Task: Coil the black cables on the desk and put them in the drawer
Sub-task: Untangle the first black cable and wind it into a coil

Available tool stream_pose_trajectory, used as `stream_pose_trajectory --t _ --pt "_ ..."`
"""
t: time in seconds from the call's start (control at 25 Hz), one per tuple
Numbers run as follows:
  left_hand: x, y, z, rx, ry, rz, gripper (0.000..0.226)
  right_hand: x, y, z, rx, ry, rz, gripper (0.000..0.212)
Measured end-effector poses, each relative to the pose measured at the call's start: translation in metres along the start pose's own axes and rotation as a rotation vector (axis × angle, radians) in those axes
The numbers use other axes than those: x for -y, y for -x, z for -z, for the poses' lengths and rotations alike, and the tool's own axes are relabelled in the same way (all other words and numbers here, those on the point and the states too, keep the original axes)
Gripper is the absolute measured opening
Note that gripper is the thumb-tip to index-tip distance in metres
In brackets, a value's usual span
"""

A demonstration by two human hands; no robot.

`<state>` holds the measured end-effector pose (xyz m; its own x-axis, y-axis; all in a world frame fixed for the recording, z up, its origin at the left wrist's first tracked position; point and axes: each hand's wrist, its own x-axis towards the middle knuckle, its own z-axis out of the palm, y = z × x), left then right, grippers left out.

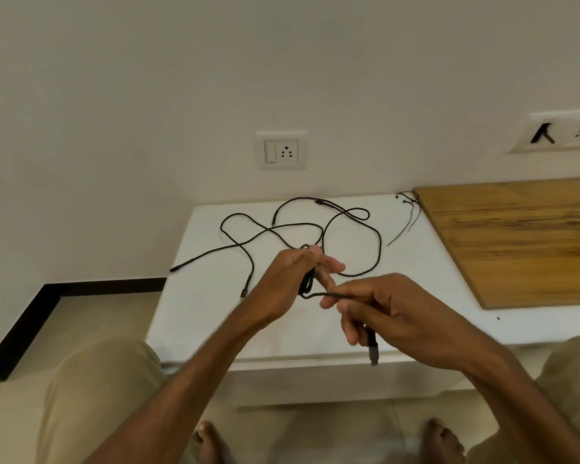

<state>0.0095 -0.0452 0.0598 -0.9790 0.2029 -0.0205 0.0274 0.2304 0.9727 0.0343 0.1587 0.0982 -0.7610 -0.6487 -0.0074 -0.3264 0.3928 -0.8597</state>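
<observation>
On the white bench (pixel 208 316) the black cables (pixel 380 246) lie in loose loops, just behind my hands. My left hand (pixel 288 283) grips a small coil of one cable above the bench. My right hand (pixel 395 309), just beside it, pinches the same cable near its end, and the plug (pixel 372 349) hangs below.

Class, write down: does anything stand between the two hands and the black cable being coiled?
Nothing visible does. The left hand grips the coil, and the right hand pinches the cable near its plug; the remaining loops lie uncovered on the desk.
</observation>
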Motion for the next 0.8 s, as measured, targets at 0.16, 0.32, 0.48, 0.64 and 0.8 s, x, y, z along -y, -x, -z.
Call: stream_pose_trajectory --t 0.16,0.32,0.48,0.64,0.8 --pt "-0.006 0.008 -0.011 0.123 -0.032 -0.03 0.055 -0.01 -0.005 0.0 -0.231 0.038 0.067 0.022" --pt "-0.004 0.01 -0.015 0.217 0.084 -0.028 0.06 -0.016 -0.009 0.003 -0.401 -0.054 0.117 0.018" --pt "-0.007 0.012 -0.02 0.302 0.219 0.017 0.064 -0.023 -0.013 0.002 -0.531 0.051 0.109 0.01" --pt "-0.012 0.014 -0.017 0.394 0.412 0.065 0.051 -0.035 -0.019 -0.002 -0.578 0.063 0.058 0.016" --pt "-0.02 0.018 -0.018 0.448 0.651 0.123 0.047 -0.036 -0.023 -0.017 -0.523 -0.234 -0.005 0.035"
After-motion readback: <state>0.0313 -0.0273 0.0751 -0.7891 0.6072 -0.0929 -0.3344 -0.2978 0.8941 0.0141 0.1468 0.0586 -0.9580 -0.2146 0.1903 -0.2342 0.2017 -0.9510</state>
